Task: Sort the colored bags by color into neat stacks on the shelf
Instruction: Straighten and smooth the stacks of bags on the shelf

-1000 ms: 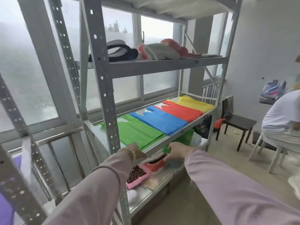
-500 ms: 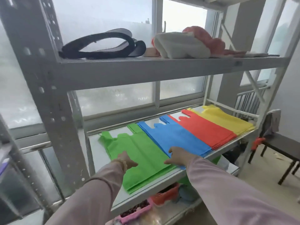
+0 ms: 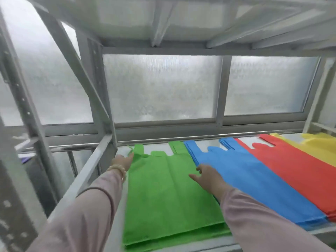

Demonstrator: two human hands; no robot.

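Note:
Flat stacks of bags lie side by side on the grey metal shelf (image 3: 120, 151): green (image 3: 163, 193), blue (image 3: 254, 179), red (image 3: 291, 160) and yellow (image 3: 320, 148), left to right. My left hand (image 3: 122, 161) lies with fingers stretched along the green stack's upper left edge, near its handle. My right hand (image 3: 205, 176) rests with spread fingers on the seam where green meets blue. Neither hand holds a bag.
Grey shelf uprights (image 3: 98, 99) and a diagonal brace stand at the left. The underside of the upper shelf (image 3: 181, 22) hangs close overhead. Frosted windows (image 3: 160, 88) fill the back.
The view has moved in close under the upper shelf. Both hands rose from the lower shelf onto the green stack and slid further back along its sides.

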